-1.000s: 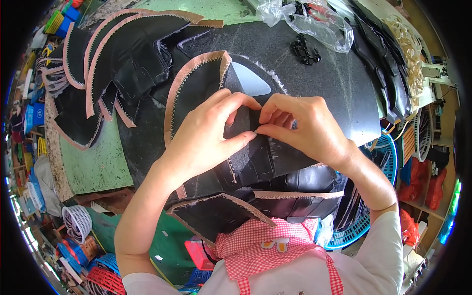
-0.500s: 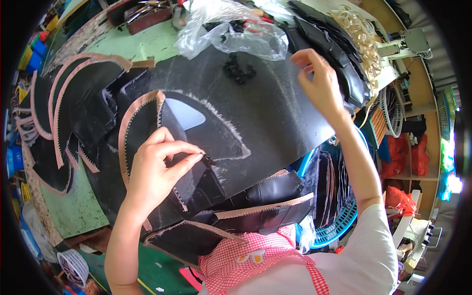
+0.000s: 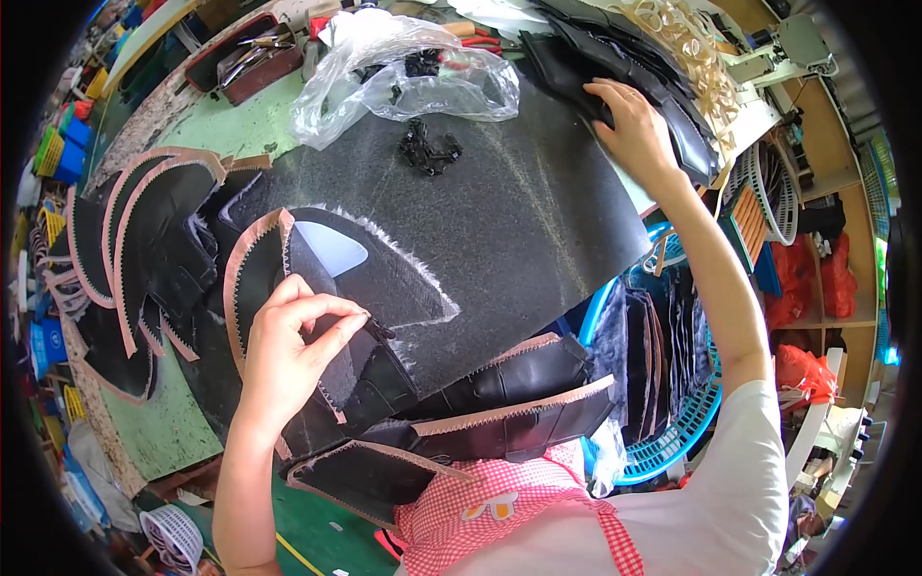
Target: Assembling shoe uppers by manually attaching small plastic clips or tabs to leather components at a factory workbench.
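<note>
My left hand (image 3: 293, 350) pinches a small, thin black piece (image 3: 381, 332) between thumb and fingertips; its kind is too small to make out. Below the pinch lies a curved black panel (image 3: 252, 278) with a pink zigzag-cut edge. Beside it is a larger outlined shape with fuzzy white edges and a pale rounded patch (image 3: 331, 250). At the far right, my right hand (image 3: 634, 130) rests against a stack of black leather-like pieces (image 3: 687, 134), its thumb and fingers apart. A cluster of small black pieces (image 3: 425, 149) sits on the black mat (image 3: 499, 221).
A clear plastic bag (image 3: 413, 91) and a tool box (image 3: 264, 67) stand at the back. More pink-edged panels (image 3: 158, 250) lie at left, others (image 3: 519, 413) at the near edge. A blue basket (image 3: 663, 451) of dark pieces is at right, below pale loops (image 3: 682, 38).
My right hand has reached farther away, onto the black stack. The left keeps its pinch on the small black piece. The whole view has shifted a little.
</note>
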Motion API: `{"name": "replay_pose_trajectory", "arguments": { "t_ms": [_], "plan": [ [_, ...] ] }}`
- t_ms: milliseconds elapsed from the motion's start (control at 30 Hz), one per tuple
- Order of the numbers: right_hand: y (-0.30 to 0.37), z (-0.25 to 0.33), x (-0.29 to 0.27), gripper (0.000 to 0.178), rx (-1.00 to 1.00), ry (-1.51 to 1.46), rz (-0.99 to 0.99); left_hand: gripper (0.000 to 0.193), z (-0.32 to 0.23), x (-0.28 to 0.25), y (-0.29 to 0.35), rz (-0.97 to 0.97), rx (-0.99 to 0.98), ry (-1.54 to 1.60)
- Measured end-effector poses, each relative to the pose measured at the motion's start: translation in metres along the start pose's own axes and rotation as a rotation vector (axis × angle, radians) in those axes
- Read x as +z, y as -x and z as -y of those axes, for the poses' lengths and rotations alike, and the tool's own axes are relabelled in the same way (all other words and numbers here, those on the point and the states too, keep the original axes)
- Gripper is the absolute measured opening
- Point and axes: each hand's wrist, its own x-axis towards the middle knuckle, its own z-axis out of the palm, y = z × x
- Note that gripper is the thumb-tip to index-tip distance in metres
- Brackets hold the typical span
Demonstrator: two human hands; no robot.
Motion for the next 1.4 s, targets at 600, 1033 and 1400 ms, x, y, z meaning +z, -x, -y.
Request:
{"name": "replay_pose_trajectory", "arguments": {
  "t_ms": [600,1033,1400],
  "plan": [
    [0.017,0.145,-0.036,0.073,-0.203,-0.479,0.219,0.013,-0.010,0.006,-0.007,0.059,-0.003,0.094],
    [0.005,0.173,-0.070,0.026,-0.274,-0.791,0.511,0.018,-0.003,0.000,-0.006,0.125,0.008,0.120],
    [0.002,0.178,-0.069,0.026,-0.326,-0.769,0.432,0.020,-0.007,-0.002,-0.007,0.149,-0.021,0.101]
  ]
}}
